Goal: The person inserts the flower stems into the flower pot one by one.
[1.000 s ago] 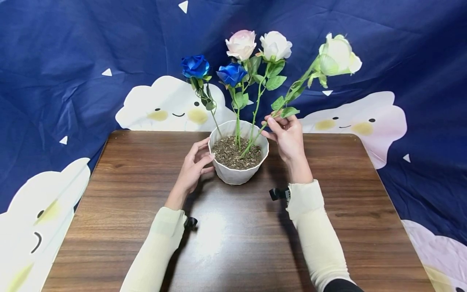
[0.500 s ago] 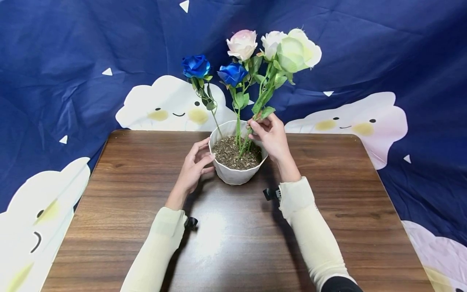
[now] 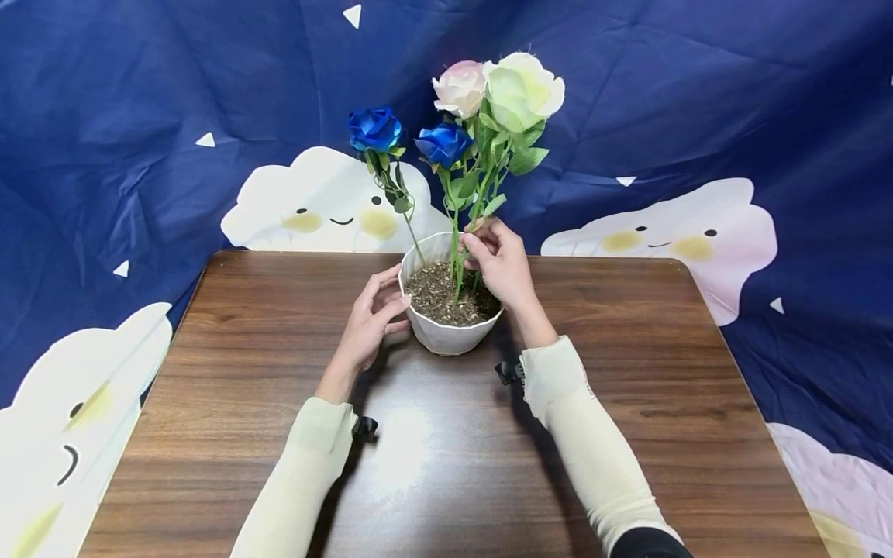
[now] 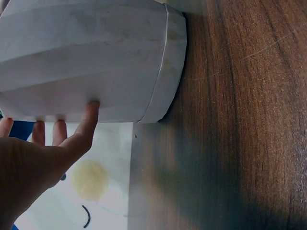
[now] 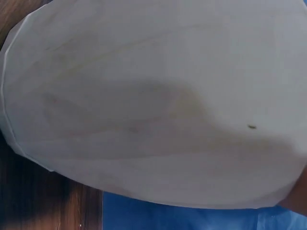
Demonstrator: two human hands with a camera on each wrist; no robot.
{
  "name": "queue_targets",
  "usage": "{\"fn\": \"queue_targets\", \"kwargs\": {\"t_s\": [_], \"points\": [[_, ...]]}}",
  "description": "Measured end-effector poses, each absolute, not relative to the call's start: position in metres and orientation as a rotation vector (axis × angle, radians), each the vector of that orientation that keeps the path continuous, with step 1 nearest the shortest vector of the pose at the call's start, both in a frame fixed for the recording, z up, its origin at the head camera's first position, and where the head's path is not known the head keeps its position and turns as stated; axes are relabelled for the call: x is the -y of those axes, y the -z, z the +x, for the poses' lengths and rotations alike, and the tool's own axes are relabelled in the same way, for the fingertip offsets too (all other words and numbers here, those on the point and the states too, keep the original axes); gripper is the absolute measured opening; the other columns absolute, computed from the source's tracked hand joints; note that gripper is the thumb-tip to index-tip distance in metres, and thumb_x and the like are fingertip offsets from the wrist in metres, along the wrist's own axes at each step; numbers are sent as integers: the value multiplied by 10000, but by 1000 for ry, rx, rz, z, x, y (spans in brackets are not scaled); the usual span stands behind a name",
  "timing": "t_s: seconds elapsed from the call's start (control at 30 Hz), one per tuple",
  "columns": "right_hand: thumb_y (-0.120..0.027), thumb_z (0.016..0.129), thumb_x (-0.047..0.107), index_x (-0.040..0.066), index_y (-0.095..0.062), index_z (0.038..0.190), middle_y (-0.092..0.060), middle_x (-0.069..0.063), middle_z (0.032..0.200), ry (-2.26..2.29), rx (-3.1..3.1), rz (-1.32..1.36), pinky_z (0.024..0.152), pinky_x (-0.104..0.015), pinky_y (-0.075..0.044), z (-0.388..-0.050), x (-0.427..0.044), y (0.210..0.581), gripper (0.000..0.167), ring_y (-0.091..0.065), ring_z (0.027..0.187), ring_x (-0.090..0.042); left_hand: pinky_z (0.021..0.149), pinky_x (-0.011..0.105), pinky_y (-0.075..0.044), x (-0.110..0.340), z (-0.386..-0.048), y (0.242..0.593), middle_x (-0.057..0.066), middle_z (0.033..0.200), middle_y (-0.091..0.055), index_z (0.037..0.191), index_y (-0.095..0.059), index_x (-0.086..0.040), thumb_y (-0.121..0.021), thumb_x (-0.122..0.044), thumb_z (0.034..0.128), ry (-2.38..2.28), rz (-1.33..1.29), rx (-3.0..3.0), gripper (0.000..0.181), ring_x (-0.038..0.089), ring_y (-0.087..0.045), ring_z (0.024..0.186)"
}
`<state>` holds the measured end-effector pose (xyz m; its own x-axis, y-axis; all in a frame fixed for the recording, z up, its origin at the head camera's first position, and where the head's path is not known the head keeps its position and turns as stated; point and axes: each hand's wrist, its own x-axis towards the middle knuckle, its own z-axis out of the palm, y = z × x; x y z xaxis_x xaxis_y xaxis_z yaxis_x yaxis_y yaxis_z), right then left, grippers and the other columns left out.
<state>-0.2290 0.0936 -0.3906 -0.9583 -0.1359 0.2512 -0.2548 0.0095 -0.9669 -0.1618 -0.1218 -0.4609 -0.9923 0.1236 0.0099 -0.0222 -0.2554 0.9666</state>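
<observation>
A white flower pot (image 3: 449,339) with dark soil (image 3: 446,298) holds several artificial roses. My left hand (image 3: 363,318) rests its spread fingers against the pot's left side; the left wrist view shows the fingertips (image 4: 90,112) on the outer wall. Above the soil, my right hand (image 3: 508,267) pinches the stem of a pale green-white rose (image 3: 522,93), whose stem goes down into the pot. A pinkish rose (image 3: 459,89) and two blue roses (image 3: 374,129) stand to its left. The pot's wall (image 5: 144,120) fills most of the right wrist view, leaving the right fingers hidden.
The pot stands near the far edge of a brown wooden table (image 3: 432,480). Behind it hangs a dark blue cloth (image 3: 174,70) printed with smiling clouds and small white triangles. Both sleeves carry small black wrist devices (image 3: 509,370).
My right hand has moved left with the green-white rose, bringing it from leaning far right to nearly upright, in front of the white rose. My left hand and the pot have stayed put.
</observation>
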Motion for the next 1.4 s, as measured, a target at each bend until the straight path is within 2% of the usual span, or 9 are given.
{"fn": "queue_targets", "kwargs": {"t_s": [0.13,0.27,0.37,0.43,0.6,0.93,1.13,1.4], "points": [[-590,997,-30,-81,-583,1082,-651,-321,1024,-2010,2222,430,632,-277,-597,-227,-90,393,99,-671,832,-166,950,680,-468,121,-161,460,196,1501,-408,1517,-444,-140,-617,-70,974,-2416,127,-1856,575,357,-509,1276],[-613,985,-26,-27,-592,1008,-675,-270,961,-1912,2270,446,619,-304,-607,-224,-88,393,31,-688,864,-354,948,652,-486,121,-161,459,204,1507,-400,1521,-434,-127,-614,-71,976,-2411,122,-1859,577,351,-509,1275],[-624,984,-9,-32,-587,986,-678,-271,930,-1852,2300,465,622,-335,-614,-224,-87,393,44,-669,880,-466,953,673,-470,121,-161,459,213,1506,-397,1518,-436,-124,-615,-70,974,-2419,121,-1852,575,354,-508,1273],[-624,985,-3,-52,-583,983,-675,-288,924,-1822,2317,470,622,-350,-616,-225,-87,393,64,-668,871,-480,955,680,-464,120,-161,458,217,1505,-396,1518,-439,-130,-616,-73,973,-2419,123,-1851,576,355,-508,1272],[-617,989,9,-68,-581,985,-674,-274,908,-1769,2345,487,611,-349,-615,-227,-87,397,85,-688,840,-418,947,656,-483,120,-161,459,209,1500,-410,1522,-435,-136,-611,-66,975,-2406,116,-1862,579,352,-511,1272],[-637,984,26,-4,-584,924,-706,-192,855,-1572,2423,575,577,-351,-604,-227,-90,400,86,-697,737,-307,945,648,-489,120,-161,458,189,1491,-429,1519,-443,-141,-616,-76,975,-2399,103,-1878,575,342,-518,1271],[-655,971,16,-5,-607,959,-711,-152,825,-1479,2479,583,568,-266,-584,-226,-91,399,54,-686,690,-276,954,680,-464,120,-161,457,187,1488,-431,1517,-448,-150,-615,-75,976,-2406,108,-1866,572,347,-515,1272],[-628,989,57,35,-608,963,-726,-75,810,-1301,2573,624,654,-288,-553,-225,-93,399,39,-679,630,-209,948,675,-474,120,-160,458,183,1495,-425,1518,-445,-145,-615,-59,976,-2406,99,-1873,575,359,-514,1268]]}}
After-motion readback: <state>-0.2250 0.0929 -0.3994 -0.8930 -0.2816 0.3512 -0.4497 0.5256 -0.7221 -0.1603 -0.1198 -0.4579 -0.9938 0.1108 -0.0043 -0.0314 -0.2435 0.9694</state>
